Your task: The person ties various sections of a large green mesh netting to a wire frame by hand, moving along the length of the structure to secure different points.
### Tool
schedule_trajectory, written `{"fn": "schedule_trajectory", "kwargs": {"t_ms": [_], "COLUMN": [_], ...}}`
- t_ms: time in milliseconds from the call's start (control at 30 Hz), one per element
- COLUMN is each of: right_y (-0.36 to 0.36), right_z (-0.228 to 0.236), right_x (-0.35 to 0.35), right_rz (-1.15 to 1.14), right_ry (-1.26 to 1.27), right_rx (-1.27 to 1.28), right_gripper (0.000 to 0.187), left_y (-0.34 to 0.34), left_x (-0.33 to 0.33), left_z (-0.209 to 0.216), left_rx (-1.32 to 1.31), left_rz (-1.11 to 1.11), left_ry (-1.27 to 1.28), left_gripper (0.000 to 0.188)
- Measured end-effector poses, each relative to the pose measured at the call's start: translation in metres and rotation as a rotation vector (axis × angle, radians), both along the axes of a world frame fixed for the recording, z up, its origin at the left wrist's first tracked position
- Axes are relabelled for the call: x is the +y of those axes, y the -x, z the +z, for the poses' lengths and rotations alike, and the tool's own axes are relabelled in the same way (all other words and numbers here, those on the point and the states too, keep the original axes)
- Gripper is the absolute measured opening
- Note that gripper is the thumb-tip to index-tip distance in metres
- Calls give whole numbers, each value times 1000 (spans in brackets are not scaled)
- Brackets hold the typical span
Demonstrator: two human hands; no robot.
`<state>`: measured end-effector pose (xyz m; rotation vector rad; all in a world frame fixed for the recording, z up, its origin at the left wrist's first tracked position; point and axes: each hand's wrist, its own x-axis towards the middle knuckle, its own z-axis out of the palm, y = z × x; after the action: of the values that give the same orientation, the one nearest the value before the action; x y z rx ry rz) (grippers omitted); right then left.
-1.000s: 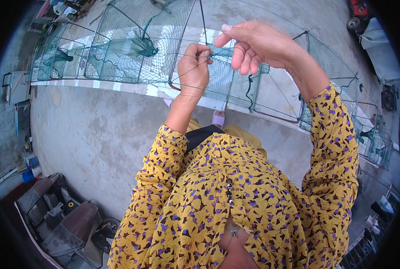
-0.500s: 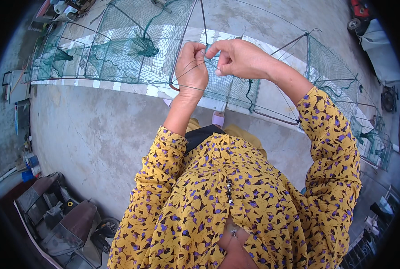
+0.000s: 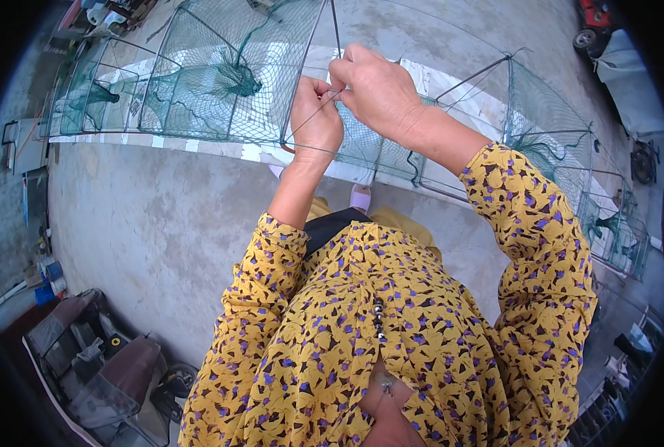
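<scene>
A long folding fishing net trap (image 3: 236,79), green mesh over thin metal frames, stretches across the far side in front of me. My left hand (image 3: 317,125) is closed at the middle of the trap, beside an upright frame rod (image 3: 302,67), fingertips pinched on the netting. My right hand (image 3: 382,88) is closed just above and right of it, the two hands almost touching. A thin dark cord (image 3: 318,113) slants from the frame's lower corner across my left hand to my right fingertips. The fingertips partly hide what they pinch.
Beneath the trap lies a white sheet (image 3: 190,143) on the concrete floor (image 3: 138,201). A seat-like vehicle (image 3: 116,365) stands at lower left. A red wheeled machine (image 3: 591,26) and a grey cover (image 3: 630,82) are at far right. My pink slipper (image 3: 360,197) is close to the sheet.
My right hand has moved left and slightly up, turning its back toward me and closing against my left fingertips. The cord has shifted with it. My left hand has barely moved.
</scene>
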<state>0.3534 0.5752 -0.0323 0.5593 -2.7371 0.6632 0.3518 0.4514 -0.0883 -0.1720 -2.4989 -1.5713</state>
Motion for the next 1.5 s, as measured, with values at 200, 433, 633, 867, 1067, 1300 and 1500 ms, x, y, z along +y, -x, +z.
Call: {"fn": "schedule_trajectory", "kwargs": {"t_ms": [200, 433, 633, 867, 1067, 1300, 1500], "right_y": [4, 9, 9, 8, 11, -4, -9], "right_z": [-14, 16, 21, 39, 56, 65, 72], "right_x": [-2, 29, 39, 66, 90, 91, 108], "right_rz": [50, 216, 167, 76, 4, -134, -218], "right_ry": [224, 110, 39, 647, 419, 37, -175], "right_rx": [-85, -359, -273, -1096, -799, -513, -349], "right_gripper": [7, 13, 13, 14, 19, 16, 17], "left_y": [-6, 0, 0, -2, -2, 1, -1], "left_x": [5, 4, 7, 9, 7, 9, 7], "left_z": [14, 8, 6, 4, -3, 2, -4], "left_rx": [67, -279, -307, -319, -153, -186, -132], "left_rz": [-64, -278, -283, -388, -468, -339, -331], "left_ry": [33, -485, -608, -708, -558, -407, -484], "left_gripper": [8, 5, 5, 6, 7, 18, 13]}}
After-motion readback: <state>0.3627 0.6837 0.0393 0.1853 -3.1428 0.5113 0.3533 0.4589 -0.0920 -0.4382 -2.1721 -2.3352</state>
